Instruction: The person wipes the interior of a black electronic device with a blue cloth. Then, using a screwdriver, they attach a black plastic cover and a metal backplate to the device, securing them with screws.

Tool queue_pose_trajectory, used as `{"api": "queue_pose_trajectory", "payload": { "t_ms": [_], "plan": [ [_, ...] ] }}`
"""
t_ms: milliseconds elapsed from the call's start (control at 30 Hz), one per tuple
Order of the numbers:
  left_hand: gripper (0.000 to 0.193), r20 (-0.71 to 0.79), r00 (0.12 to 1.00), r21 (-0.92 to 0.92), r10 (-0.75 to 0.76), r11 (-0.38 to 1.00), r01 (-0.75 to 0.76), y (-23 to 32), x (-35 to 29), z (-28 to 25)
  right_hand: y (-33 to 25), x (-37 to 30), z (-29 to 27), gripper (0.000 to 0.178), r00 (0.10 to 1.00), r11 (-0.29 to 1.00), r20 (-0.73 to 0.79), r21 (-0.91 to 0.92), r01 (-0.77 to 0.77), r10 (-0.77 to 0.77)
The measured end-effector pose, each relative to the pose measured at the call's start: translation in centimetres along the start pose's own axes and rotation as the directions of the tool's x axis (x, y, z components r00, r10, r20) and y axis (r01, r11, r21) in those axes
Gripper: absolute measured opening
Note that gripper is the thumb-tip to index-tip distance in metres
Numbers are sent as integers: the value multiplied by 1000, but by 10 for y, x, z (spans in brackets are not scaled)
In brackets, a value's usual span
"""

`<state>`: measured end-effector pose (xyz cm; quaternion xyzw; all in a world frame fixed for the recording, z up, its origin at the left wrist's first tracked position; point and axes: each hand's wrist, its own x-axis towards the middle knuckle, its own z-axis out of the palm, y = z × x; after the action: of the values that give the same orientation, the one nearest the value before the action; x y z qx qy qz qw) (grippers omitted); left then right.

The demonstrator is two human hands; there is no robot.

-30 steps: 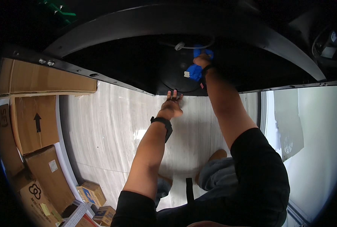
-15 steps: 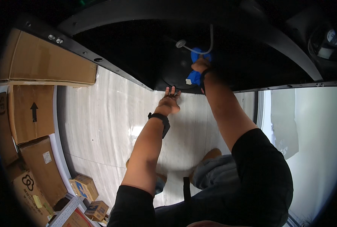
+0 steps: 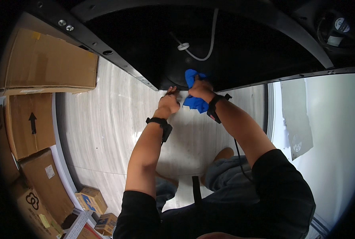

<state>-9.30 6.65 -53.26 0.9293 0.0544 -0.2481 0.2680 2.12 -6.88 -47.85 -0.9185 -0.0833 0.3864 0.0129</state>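
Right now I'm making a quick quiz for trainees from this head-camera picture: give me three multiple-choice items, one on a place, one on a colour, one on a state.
1. Where do the cardboard boxes stand?
A. to the person's left
B. to the person's right
C. on the person's lap

2. What colour is the cloth in the right hand?
A. red
B. blue
C. white

3. How does the left hand stand?
A. hanging at the person's side
B. holding a box
C. raised to the edge of the black panel

Answers:
1. A, since they are stacked along the picture's left side.
2. B, since bright blue fabric shows above and below the fist.
3. C, since its fingers meet the panel's rim beside the cloth.
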Motion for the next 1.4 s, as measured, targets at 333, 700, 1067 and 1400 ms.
{"api": "queue_pose_trajectory", "payload": {
  "t_ms": [333, 700, 1067, 1400],
  "plan": [
    [48, -63, 993, -188, -102, 978, 88, -11, -8, -3, -60, 20, 15, 84, 933, 884, -93, 299, 360, -348],
    [60, 3, 997, 22, -73, 997, 73, -23, 4, 8, -37, -1, 16, 63, 915, 915, -62, 37, 401, -398],
    [66, 177, 973, 79, -149, 987, 137, 9, -3, -17, -49, 34, 13, 52, 898, 903, -137, -175, 393, -418],
    [66, 207, 953, 100, -219, 974, 202, 13, -4, -19, -95, 109, -15, 51, 959, 963, -86, -62, 264, -268]
  ]
}}
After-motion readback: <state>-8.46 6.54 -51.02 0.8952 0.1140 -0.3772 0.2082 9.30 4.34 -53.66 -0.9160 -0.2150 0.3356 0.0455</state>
